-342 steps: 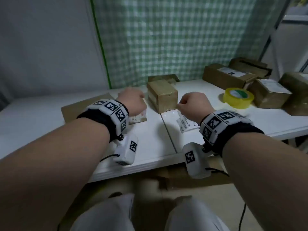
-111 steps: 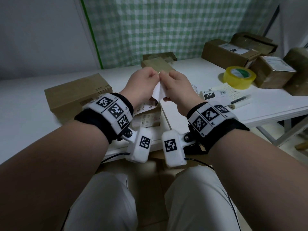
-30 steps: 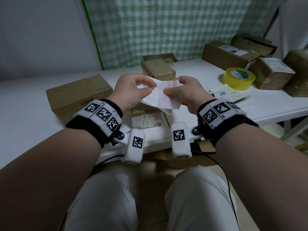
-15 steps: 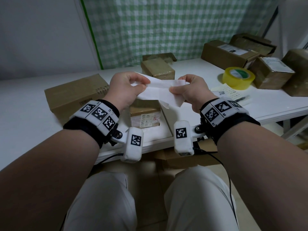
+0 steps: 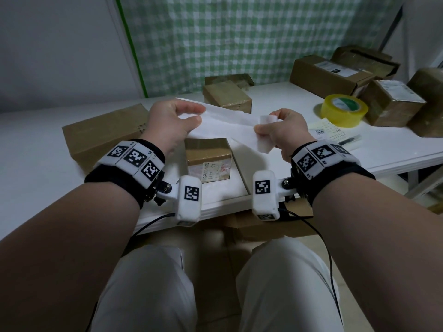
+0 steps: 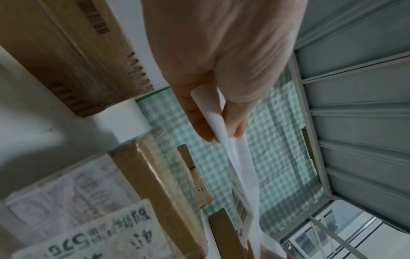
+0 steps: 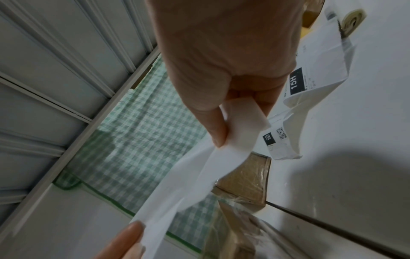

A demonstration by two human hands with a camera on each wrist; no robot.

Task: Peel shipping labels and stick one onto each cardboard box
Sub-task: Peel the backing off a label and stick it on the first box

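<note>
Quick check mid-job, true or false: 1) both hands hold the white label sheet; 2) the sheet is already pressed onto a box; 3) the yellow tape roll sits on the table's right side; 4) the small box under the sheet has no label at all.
1) Left hand and right hand both pinch the label sheet: true.
2) False: it is held in the air above the small box.
3) The tape roll sits on the right: true.
4) False: a printed label shows on its near face.
</note>
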